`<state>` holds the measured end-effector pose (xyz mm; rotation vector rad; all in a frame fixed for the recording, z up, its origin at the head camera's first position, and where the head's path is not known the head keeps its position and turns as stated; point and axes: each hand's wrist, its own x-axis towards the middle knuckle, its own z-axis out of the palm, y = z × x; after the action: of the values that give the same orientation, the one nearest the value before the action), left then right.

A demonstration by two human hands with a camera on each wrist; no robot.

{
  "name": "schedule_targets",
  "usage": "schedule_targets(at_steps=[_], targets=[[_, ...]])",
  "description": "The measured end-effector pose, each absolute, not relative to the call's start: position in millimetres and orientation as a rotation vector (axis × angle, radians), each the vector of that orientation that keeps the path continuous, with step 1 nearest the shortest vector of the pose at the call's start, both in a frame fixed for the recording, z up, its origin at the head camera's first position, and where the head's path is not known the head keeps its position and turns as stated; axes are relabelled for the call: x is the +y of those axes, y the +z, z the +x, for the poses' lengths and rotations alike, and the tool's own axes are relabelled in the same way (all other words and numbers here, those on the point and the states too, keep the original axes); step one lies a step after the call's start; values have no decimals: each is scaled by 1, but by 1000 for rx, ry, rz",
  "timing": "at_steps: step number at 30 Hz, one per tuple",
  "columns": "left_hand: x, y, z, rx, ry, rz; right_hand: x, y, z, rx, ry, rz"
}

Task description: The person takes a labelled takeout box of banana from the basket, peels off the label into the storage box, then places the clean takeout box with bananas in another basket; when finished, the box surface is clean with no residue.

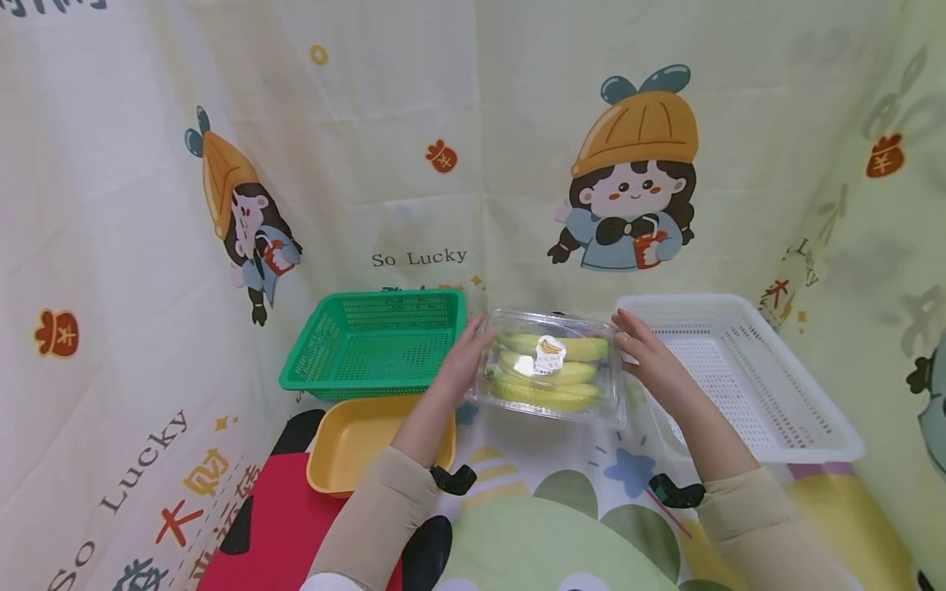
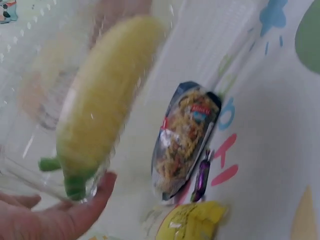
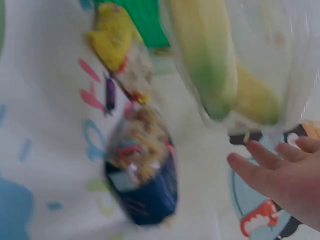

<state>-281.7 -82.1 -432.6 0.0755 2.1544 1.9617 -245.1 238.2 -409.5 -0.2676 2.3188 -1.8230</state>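
A clear plastic box [image 1: 547,402] with yellow toy bananas [image 1: 580,373] and a round white label is held up at the middle, above the table. My left hand [image 1: 464,357] grips its left end; a fingertip supports the lower edge beside the green stems in the left wrist view. At the right end is my right hand [image 1: 658,365], its fingers fairly straight and spread against or close to the side. Below the box in the wrist views lie a dark-blue snack packet [image 2: 186,140], a small purple-wrapped candy [image 2: 201,177] and a yellow packet [image 2: 187,222].
Behind on the left stands a green basket [image 1: 377,386], with a yellow-orange tray [image 1: 321,468] in front of it. A white basket [image 1: 805,451] is on the right. A patterned cloth covers the table [image 1: 510,460], and a printed curtain [image 1: 488,197] hangs around it.
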Motion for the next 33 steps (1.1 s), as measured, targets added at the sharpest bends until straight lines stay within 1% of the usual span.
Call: schedule_targets(at_steps=[7,15,19,26,33], targets=[[-75,-445,-260,2185,2035,-53,215,-437,-238,2306,-1951,-227],[-72,-470,-244,2124,2092,-120,205,-469,-233,2207,-2101,-242],[-72,-483,-240,2052,2128,-108,203,-479,-231,2173,-2156,-241],[-71,-506,-236,2010,2204,-13,203,-494,-226,2175,-2156,-183],[-66,-519,-235,1933,2269,-77,205,-506,-227,2207,-2140,-132]])
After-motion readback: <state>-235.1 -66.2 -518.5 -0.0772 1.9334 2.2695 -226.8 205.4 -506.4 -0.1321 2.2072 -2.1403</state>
